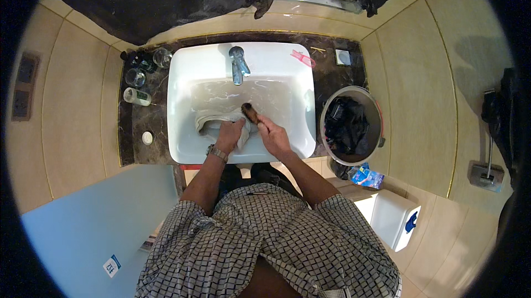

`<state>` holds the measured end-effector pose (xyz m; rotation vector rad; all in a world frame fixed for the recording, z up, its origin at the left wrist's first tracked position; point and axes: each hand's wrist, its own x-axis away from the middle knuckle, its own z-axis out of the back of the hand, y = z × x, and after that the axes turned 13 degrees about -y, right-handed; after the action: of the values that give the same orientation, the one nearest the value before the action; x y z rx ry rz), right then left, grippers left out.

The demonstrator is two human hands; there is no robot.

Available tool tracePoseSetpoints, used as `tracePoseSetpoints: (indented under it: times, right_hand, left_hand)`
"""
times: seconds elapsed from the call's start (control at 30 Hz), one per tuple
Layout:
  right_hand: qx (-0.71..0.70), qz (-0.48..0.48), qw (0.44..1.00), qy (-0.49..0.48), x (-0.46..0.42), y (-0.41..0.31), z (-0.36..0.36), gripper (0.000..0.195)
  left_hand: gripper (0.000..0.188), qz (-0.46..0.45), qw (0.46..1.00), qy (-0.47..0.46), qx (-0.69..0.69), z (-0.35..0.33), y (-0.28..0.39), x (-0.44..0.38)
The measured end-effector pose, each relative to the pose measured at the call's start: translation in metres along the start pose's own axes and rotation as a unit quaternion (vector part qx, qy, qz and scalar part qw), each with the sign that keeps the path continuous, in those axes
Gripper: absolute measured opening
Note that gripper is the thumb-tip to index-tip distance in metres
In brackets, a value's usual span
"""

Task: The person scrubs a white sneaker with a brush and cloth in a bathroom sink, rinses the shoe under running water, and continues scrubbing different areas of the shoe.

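A wet white cloth item, its exact kind unclear, lies bunched in the front left of a white washbasin with cloudy water in it. My left hand, with a metal watch on the wrist, grips the item near its right side. In my right hand is a scrubbing brush with dark bristles, held by its end against or just above the cloth's right edge. The chrome faucet stands at the basin's back; whether water runs from it is hard to tell.
A bucket holding dark fabric or plastic stands right of the basin. A pink plastic tool lies on the basin's back right corner. Glass jars, a white bottle and a round white lid sit on the dark marble counter at left.
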<state>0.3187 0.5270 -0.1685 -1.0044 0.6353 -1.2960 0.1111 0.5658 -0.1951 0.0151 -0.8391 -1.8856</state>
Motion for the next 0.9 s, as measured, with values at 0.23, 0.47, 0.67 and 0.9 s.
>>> tracePoseSetpoints:
  times: [0.23, 0.47, 0.67, 0.9]
  right_hand:
    - [0.129, 0.002, 0.99, -0.059, 0.014, -0.012, 0.031, 0.039]
    - [0.096, -0.062, 0.99, -0.078, -0.013, -0.04, 0.023, 0.037]
    - [0.128, -0.013, 0.992, -0.004, 0.013, -0.041, 0.01, 0.036]
    - [0.125, -0.166, 0.977, -0.049, -0.022, -0.063, -0.007, 0.036]
  left_hand:
    - [0.025, -0.091, 0.873, 0.04, 0.477, -0.012, 0.005, -0.008]
    - [0.026, 0.184, 0.625, 0.034, 0.758, 0.005, 0.017, -0.018]
    - [0.029, 0.167, 0.699, 0.026, 0.695, 0.007, 0.024, -0.015]
    - [0.047, 0.192, 0.708, 0.039, 0.678, -0.026, -0.004, -0.028]
